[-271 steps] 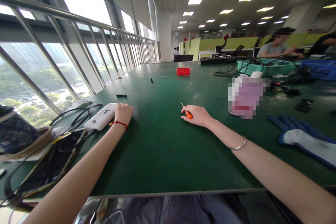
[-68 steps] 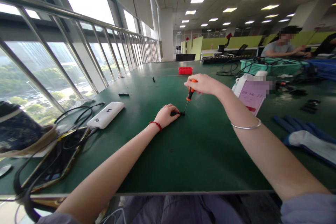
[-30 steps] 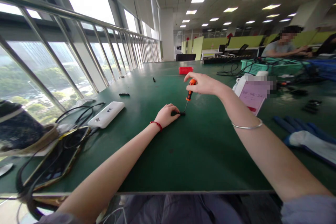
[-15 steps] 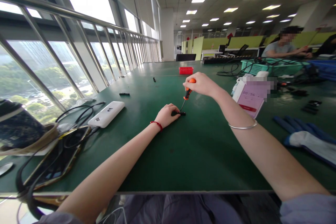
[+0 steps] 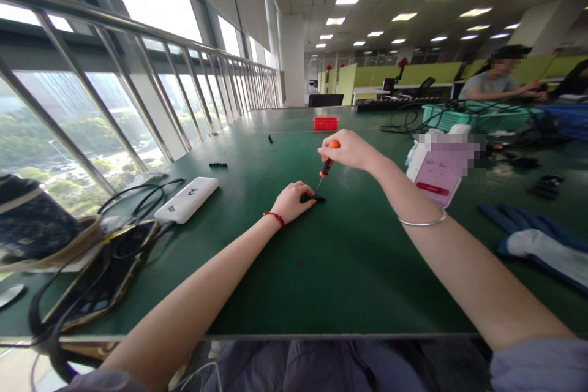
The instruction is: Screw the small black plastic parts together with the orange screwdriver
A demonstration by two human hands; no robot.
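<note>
Between the thumb and fingers of the left hand [image 5: 293,201], which were clamped on it, a small black part [image 5: 321,199] lay on the green table [image 5: 275,288], only its right end showing past the fingertips. The fingers of the right hand [image 5: 349,150] were bunched around the upper handle of an orange-and-black screwdriver [image 5: 326,165]. It leaned a little, handle to the right, its shaft running down to the black part just beside the left fingertips; the tip was too small to tell exactly where it met the part. A red cord bracelet [image 5: 274,218] circled the left wrist, and a silver bangle [image 5: 425,222] the right forearm.

Farther out, a white power bank [image 5: 187,200] lay to the left of the left hand, with a black strip [image 5: 218,165] beyond it and a smaller black piece [image 5: 270,139] farther off. A red bin [image 5: 326,124] stood beyond the right hand. Over to the right were a phone [image 5: 434,174] with a pink screen, partly pixelated, and a blue-and-white glove [image 5: 535,244]. Behind the phone came a green basket [image 5: 459,117], then a blue basket [image 5: 567,124], and past them sat a person [image 5: 491,84] in a gray top.
</note>
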